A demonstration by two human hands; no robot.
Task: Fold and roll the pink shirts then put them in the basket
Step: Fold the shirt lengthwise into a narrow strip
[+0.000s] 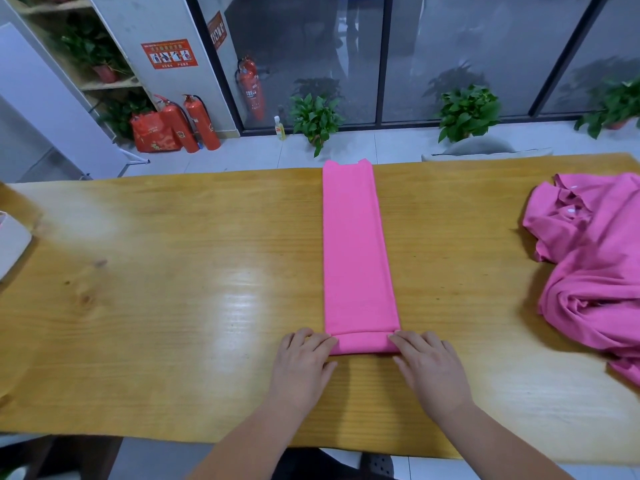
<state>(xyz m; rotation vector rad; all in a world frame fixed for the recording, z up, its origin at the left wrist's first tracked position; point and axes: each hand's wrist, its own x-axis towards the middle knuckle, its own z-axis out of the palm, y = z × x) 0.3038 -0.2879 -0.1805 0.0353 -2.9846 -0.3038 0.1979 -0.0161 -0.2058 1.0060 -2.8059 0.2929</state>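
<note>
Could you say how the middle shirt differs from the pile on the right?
The shirt is folded flat and narrow; the pile is crumpled. The left hand and right hand touch the shirt's turned-over near end; the pile is untouched. Both are pink, on the table.

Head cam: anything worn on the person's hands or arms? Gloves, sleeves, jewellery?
Left hand and right hand are both bare: no gloves, rings, watch or wristband visible. No sleeve shows before the frame's bottom edge.

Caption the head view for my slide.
Left hand and right hand press the rolled end of the folded pink shirt.
</note>
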